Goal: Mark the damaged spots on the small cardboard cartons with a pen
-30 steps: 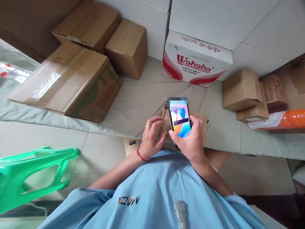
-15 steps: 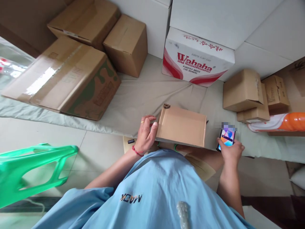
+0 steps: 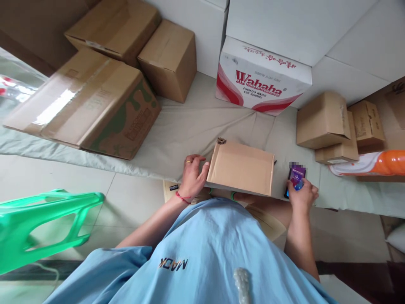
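Observation:
A flat brown cardboard box [image 3: 242, 168] lies at the front edge of the cloth-covered surface. A small dark carved piece [image 3: 221, 140] rests at its far left corner. My left hand [image 3: 193, 176], with a ring and a red string bracelet, sits at the box's left edge, thumb and fingers apart and holding nothing. To the right of the box, a smartphone [image 3: 296, 175] with a lit purple screen is in my right hand [image 3: 302, 193]. The thumb and fingers are closed over its near end, covering part of the screen.
Large cardboard boxes [image 3: 79, 101] stand at the left, and a red-and-white water carton [image 3: 262, 80] at the back. Smaller boxes [image 3: 322, 118] and an orange-capped bottle [image 3: 389, 162] lie at the right. A green plastic stool [image 3: 57, 223] stands on the floor at left.
My right hand and the smartphone have shifted slightly left, and the screen has turned from a bright colourful picture to darker purple. My left hand and the flat box stay nearly still.

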The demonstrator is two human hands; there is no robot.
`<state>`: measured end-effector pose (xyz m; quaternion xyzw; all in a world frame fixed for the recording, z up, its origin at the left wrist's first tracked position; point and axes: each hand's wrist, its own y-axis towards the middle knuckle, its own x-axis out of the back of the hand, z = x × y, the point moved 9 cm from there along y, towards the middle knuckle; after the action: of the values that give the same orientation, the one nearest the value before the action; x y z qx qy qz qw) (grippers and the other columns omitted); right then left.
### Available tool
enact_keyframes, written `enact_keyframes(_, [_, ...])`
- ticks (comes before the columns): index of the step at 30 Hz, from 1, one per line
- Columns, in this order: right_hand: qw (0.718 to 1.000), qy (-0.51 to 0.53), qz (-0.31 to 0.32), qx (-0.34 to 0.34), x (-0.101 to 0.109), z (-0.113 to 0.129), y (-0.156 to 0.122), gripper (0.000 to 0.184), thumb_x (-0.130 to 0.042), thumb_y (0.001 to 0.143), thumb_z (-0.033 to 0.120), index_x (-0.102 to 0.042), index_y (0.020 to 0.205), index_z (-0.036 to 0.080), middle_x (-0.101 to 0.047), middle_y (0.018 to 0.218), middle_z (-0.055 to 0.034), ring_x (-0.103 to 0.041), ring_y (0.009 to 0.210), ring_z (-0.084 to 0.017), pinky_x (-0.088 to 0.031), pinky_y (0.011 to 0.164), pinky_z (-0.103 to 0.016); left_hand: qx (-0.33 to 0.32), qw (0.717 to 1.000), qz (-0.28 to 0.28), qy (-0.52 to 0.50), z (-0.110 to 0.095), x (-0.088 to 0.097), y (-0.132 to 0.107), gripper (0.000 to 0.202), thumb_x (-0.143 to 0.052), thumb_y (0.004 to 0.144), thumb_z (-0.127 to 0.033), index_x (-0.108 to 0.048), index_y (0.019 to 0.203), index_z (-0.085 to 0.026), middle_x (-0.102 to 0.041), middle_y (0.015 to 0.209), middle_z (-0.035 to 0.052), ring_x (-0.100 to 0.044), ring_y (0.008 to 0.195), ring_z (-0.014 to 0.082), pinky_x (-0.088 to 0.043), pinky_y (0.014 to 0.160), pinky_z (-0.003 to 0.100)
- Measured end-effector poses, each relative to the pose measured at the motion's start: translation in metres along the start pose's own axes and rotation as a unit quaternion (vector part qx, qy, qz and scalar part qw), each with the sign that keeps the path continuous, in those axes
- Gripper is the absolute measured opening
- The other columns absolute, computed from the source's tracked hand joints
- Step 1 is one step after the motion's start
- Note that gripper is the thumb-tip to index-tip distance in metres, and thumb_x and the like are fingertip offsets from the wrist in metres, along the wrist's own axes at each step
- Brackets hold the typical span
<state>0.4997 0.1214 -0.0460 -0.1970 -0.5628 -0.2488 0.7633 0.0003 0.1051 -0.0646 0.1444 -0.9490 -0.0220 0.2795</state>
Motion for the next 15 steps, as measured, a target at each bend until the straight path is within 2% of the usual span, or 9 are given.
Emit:
enact_keyframes(2, [0.992,0.122,0.014,0.040,-0.001,0.022,-0.015,0.079,-0.066,0.086,0.066,-0.065,0.141,0.011,-0.065,0.143,-0.0268,-0.057,0.143,-0.040,-0.043,0.124,-0.057,0.005,1.000,-0.001,0.011,0.006,-0.001,0.000,0.035,-0.059,0.104,-0.051,-0.074,0.111,-0.020,-0.063,0.127,0.0166,-0.058,0.131,0.0361,-0.050,0.119,0.062])
enact_keyframes(3, [0.974,0.214,0.048,0.054,-0.005,0.034,-0.025,0.079,-0.064,0.087,0.071,-0.066,0.140,0.013,-0.068,0.141,-0.0240,-0.062,0.138,-0.037,-0.049,0.119,-0.056,0.006,1.000,0.003,0.013,0.007,-0.002,0.001,0.035,-0.059,0.104,-0.050,-0.076,0.109,-0.020,-0.063,0.127,0.0169,-0.056,0.134,0.0371,-0.047,0.122,0.063])
enact_keyframes(5, [0.905,0.390,0.155,0.060,-0.021,0.064,-0.051,0.079,-0.067,0.086,0.078,-0.068,0.137,0.018,-0.073,0.137,-0.0186,-0.069,0.132,-0.034,-0.057,0.110,-0.053,0.005,1.000,0.023,0.010,0.005,-0.006,0.002,0.039,-0.055,0.106,-0.051,-0.077,0.106,-0.020,-0.065,0.125,0.0166,-0.056,0.134,0.0368,-0.046,0.123,0.063])
enact_keyframes(6, [0.872,0.440,0.209,0.058,-0.028,0.078,-0.064,0.077,-0.071,0.085,0.078,-0.069,0.137,0.021,-0.075,0.137,-0.0156,-0.070,0.132,-0.033,-0.059,0.109,-0.052,0.003,0.999,0.039,0.003,0.001,-0.009,0.002,0.043,-0.051,0.108,-0.052,-0.078,0.102,-0.020,-0.067,0.120,0.0159,-0.059,0.129,0.0356,-0.047,0.120,0.062])
enact_keyframes(8, [0.830,0.480,0.278,0.056,-0.038,0.102,-0.088,0.075,-0.081,0.082,0.073,-0.070,0.138,0.024,-0.077,0.137,-0.0106,-0.069,0.136,-0.032,-0.059,0.112,-0.051,-0.002,0.997,0.079,-0.017,-0.007,-0.015,0.003,0.053,-0.042,0.111,-0.056,-0.077,0.094,-0.020,-0.072,0.106,0.0138,-0.066,0.113,0.0322,-0.054,0.112,0.057])
enact_keyframes(10, [0.814,0.494,0.303,0.040,-0.042,0.114,-0.101,0.077,-0.087,0.079,0.068,-0.069,0.141,0.026,-0.078,0.136,-0.0081,-0.069,0.138,-0.032,-0.058,0.116,-0.050,-0.004,0.992,0.114,-0.044,-0.015,-0.017,0.004,0.059,-0.039,0.112,-0.060,-0.076,0.092,-0.020,-0.074,0.096,0.0115,-0.070,0.098,0.0289,-0.059,0.100,0.050])
enact_keyframes(13, [0.795,0.522,0.307,-0.011,-0.041,0.115,-0.104,0.079,-0.091,0.076,0.064,-0.068,0.143,0.026,-0.079,0.136,-0.0071,-0.070,0.138,-0.032,-0.061,0.114,-0.049,0.002,0.986,0.140,-0.087,-0.023,-0.007,0.005,0.059,-0.043,0.110,-0.068,-0.078,0.107,-0.020,-0.079,0.104,0.0103,-0.075,0.098,0.0271,-0.063,0.090,0.042])
enact_keyframes(15, [0.793,0.538,0.284,-0.034,-0.037,0.112,-0.095,0.079,-0.093,0.075,0.061,-0.069,0.142,0.026,-0.079,0.135,-0.0071,-0.071,0.137,-0.032,-0.062,0.112,-0.049,0.008,0.978,0.140,-0.156,-0.029,0.006,0.005,0.058,-0.047,0.109,-0.070,-0.078,0.117,-0.021,-0.081,0.115,0.0105,-0.077,0.107,0.0276,-0.064,0.095,0.043])
